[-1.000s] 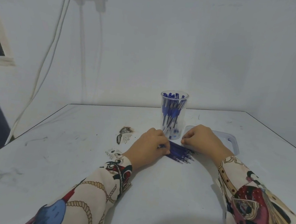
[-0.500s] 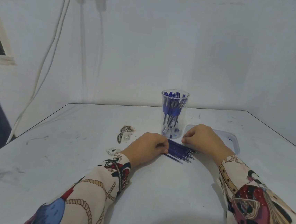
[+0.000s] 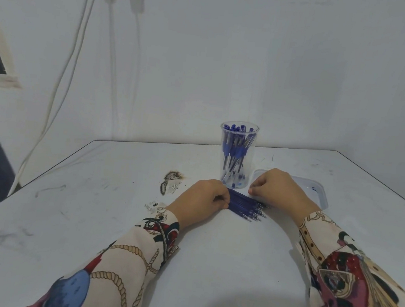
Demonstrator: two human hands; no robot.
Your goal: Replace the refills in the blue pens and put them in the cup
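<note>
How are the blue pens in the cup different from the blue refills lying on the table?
The pens stand roughly upright, leaning, inside the clear cup; the refills lie flat in a bundle on the table. The pens look thicker, with clear barrels and blue grips; the refills are thin, dark blue sticks. No hand touches the pens; the left hand holds the refills at one end. Both are blue.

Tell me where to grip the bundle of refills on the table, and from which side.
Grip the bundle of refills around its middle, coming from above with fingers across its width. It lies flat on the table, tips fanned toward the right, so the ends are loose. The left hand already grips the left end; the right hand rests at its far edge.
</note>
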